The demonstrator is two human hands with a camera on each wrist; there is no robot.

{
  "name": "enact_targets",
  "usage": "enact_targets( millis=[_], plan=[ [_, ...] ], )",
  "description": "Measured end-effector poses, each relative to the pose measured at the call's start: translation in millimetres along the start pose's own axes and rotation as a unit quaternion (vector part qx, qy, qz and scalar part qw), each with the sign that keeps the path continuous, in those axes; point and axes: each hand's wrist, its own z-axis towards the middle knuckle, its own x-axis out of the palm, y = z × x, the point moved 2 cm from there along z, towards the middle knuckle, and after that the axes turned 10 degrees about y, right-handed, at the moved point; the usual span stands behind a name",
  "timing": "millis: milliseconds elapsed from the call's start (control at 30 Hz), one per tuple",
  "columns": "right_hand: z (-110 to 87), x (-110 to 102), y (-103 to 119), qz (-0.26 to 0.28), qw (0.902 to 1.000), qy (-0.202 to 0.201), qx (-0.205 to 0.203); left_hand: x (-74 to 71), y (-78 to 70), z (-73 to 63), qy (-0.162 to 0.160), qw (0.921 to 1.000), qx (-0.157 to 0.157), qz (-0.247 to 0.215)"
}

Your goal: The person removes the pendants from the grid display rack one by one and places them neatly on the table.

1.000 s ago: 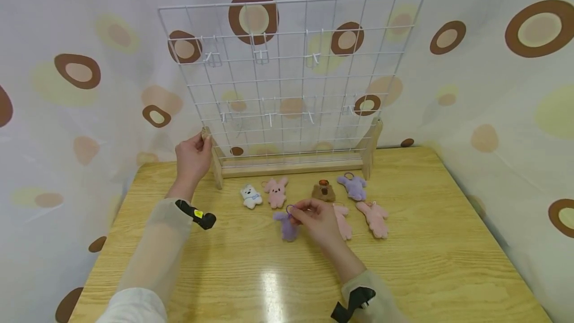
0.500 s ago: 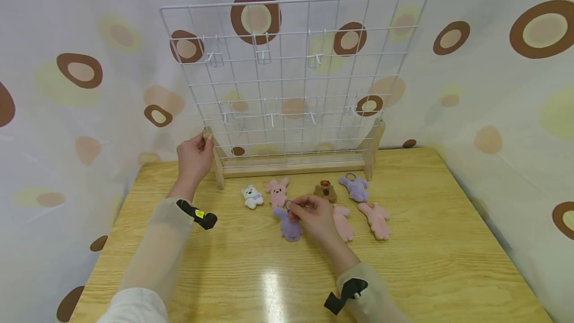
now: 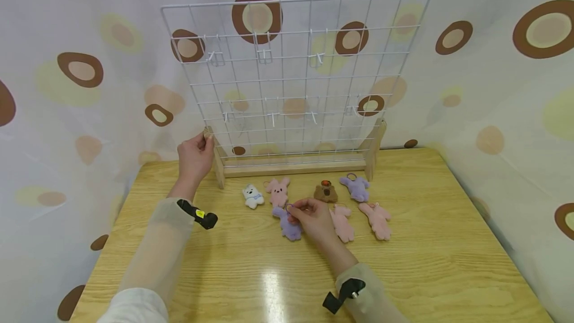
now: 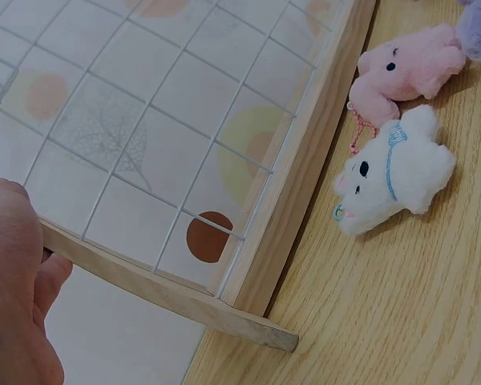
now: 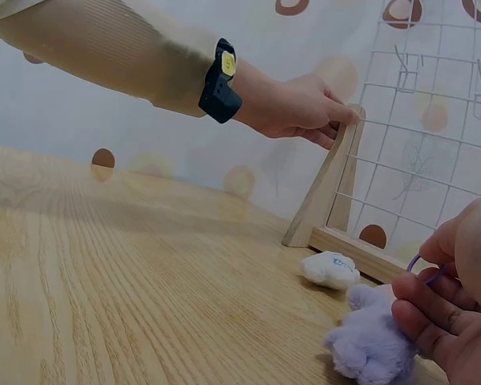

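Observation:
With thumb and fingers, my left hand point(image 3: 196, 156) grips the top of the left wooden upright point(image 3: 217, 163) that supports a white wire grid rack point(image 3: 293, 81). My right hand point(image 3: 319, 221) pinches the purple ring point(image 5: 414, 262) of a purple plush keychain point(image 3: 288, 226); the plush hangs below the fingertips, close over the table, partly covered by them in the right wrist view. Just beyond it, a pink plush point(image 3: 278, 192) with a face lies beside a white bear plush point(image 4: 397, 172) that has a blue strap across its body.
A brown plush point(image 3: 326, 193), another purple plush point(image 3: 357, 189) and two face-down pink plushes, one nearer point(image 3: 343, 224) and one farther right point(image 3: 378, 222), lie right of centre on the wooden table point(image 3: 448, 253). Several white hooks, one at lower centre point(image 3: 273, 119), hang in two rows on the grid.
My right hand has shifted slightly, and the purple plush has turned and tilted beneath its ring. The left hand keeps its grip on the upright. The head view has drifted a little.

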Motion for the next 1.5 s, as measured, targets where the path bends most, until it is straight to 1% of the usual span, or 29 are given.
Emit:
enact_targets(
  millis=[200,633,767,1100,1200,1333,1433,1500],
  plan=[
    [1.1,-1,-2,-0.001,0.9999,-0.002,0.011,-0.3,1.1,0.9,-0.001,1.0,0.003,-0.003],
    [11.3,-7,-7,-0.022,0.9998,0.001,-0.004,0.1,0.3,-0.4,0.006,0.9999,-0.013,-0.01],
    [12.4,-8,-6,-0.015,0.9999,-0.003,-0.001,-0.1,-0.7,-0.7,0.009,0.9998,-0.016,-0.009],
    [14.4,-19,5,-0.036,0.9991,-0.022,0.003,4.0,1.6,-1.4,0.014,0.9997,-0.019,-0.005],
    [15.4,-22,11,-0.034,0.9992,-0.022,-0.001,4.5,1.9,-1.9,0.02,0.9995,-0.026,-0.005],
    [18.0,-27,22,-0.026,0.9991,-0.021,-0.025,5.1,2.4,-0.3,0.023,0.9991,-0.033,-0.008],
    [20.1,-31,29,-0.026,0.9986,-0.024,-0.039,4.6,3.0,0.1,0.02,0.9993,-0.03,-0.009],
    [20.1,-35,34,-0.029,0.9984,-0.027,-0.041,4.5,3.0,-0.2,0.017,0.9994,-0.028,-0.01]
  ],
)
